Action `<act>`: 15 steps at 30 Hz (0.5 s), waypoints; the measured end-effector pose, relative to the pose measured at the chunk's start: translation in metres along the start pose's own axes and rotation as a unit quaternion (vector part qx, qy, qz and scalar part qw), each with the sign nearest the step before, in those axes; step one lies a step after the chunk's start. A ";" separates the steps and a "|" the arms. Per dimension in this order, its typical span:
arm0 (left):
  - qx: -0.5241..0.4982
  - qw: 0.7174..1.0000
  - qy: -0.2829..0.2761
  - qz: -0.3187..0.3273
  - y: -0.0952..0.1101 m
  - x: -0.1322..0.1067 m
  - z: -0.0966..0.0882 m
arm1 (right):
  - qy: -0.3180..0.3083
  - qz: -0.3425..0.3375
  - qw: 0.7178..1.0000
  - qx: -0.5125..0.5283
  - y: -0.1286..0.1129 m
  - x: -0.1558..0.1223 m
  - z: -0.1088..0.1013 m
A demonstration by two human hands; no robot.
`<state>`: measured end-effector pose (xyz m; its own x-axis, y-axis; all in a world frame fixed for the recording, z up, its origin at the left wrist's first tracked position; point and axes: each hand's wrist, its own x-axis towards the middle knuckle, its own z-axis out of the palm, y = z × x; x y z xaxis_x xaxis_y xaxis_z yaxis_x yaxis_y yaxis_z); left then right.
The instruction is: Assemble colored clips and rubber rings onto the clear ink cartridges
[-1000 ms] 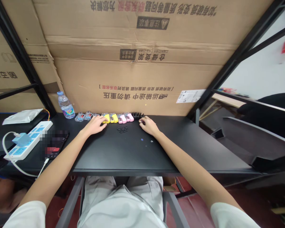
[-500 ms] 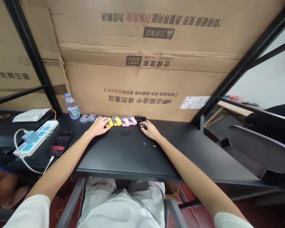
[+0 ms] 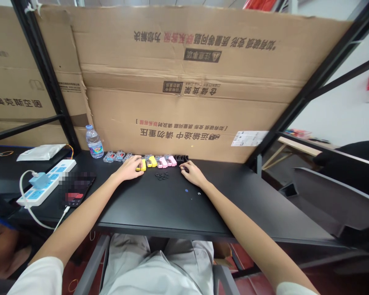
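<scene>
My left hand (image 3: 129,169) curls its fingers and thumb around a yellow plastic piece (image 3: 142,165) at the near side of a row. Just right of it in the row are another yellow piece (image 3: 153,161) and two pink pieces (image 3: 162,162). Black plastic parts (image 3: 181,158) end the row. My right hand (image 3: 193,173) rests on the table just in front of them, fingertips bent together; a small dark thing seems to be at them, its kind unclear. Several small black rings (image 3: 162,175) lie between my hands.
Clear-cased pieces (image 3: 114,156) continue the row leftward to a water bottle (image 3: 94,141). A phone (image 3: 78,190) and power strip (image 3: 49,182) with a cable are at left. A blue disc (image 3: 186,190) and small white bit (image 3: 199,194) lie nearer me. Cardboard (image 3: 117,106) walls the back.
The view has tilted up a little. My left hand has drawn the yellow piece slightly toward me, out of line with the row. My right hand has barely moved.
</scene>
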<state>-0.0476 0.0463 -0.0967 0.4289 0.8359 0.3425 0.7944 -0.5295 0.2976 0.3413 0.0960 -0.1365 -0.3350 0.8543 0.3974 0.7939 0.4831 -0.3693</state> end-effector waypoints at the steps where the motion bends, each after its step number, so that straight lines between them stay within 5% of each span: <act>1: -0.005 1.000 -0.009 -0.008 0.000 0.000 0.001 | 0.001 -0.001 1.000 0.001 0.000 0.000 0.000; 15: -0.027 0.999 -0.013 -0.027 0.003 0.002 -0.002 | -0.029 -0.020 0.999 0.020 -0.009 -0.001 -0.003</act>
<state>-0.0453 0.0458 -0.0931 0.3975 0.8668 0.3011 0.7930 -0.4896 0.3625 0.3359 0.0899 -0.1305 -0.3963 0.8429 0.3640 0.7580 0.5240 -0.3883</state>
